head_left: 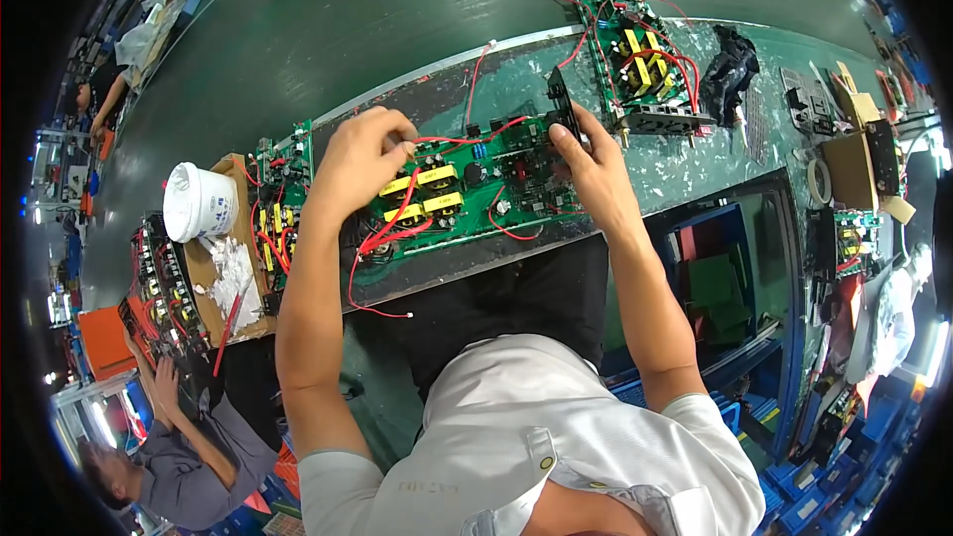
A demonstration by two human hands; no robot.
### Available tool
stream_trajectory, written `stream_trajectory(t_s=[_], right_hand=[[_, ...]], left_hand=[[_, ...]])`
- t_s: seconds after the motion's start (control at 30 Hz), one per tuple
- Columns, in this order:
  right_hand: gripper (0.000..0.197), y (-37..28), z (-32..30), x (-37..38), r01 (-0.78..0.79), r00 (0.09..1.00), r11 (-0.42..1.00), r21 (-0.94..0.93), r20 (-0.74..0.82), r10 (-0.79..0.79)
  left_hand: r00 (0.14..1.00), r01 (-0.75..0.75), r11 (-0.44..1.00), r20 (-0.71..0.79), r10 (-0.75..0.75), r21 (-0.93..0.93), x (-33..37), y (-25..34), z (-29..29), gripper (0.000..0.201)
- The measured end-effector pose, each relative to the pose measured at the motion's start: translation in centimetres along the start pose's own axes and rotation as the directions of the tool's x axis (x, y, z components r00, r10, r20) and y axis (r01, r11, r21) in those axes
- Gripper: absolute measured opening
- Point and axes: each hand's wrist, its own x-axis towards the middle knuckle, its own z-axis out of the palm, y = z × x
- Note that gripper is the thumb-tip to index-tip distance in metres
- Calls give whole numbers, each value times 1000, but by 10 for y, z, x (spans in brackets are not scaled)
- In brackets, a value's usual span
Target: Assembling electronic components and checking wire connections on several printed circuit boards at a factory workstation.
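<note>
A long green circuit board with yellow transformers and red wires lies in front of me on the bench. Over its left part, my left hand is closed, thumb and fingers pinched where a red wire meets the fingertips. At the board's right end my right hand grips a narrow black panel between thumb and fingers, holding it upright. The panel's lower part is hidden by the hand. Another loose red wire hangs past the board's near edge.
A second board with a black end panel lies at the upper right, beside crumpled black plastic. Leftward are a white bucket, a cardboard box and more boards. A co-worker sits at lower left. A tape roll lies right.
</note>
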Motion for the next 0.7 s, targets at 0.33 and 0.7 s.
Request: stream_trajectory(t_s=[0.33,0.7], right_hand=[[55,5,2,-1,34,999,999,-27,-39,-35],[56,10,-4,1,40,999,995,-97,-14,-41]], left_hand=[[995,87,863,8,-96,-498,7,-12,22,23],[971,-209,670,-233,54,-712,14,48,8,15]])
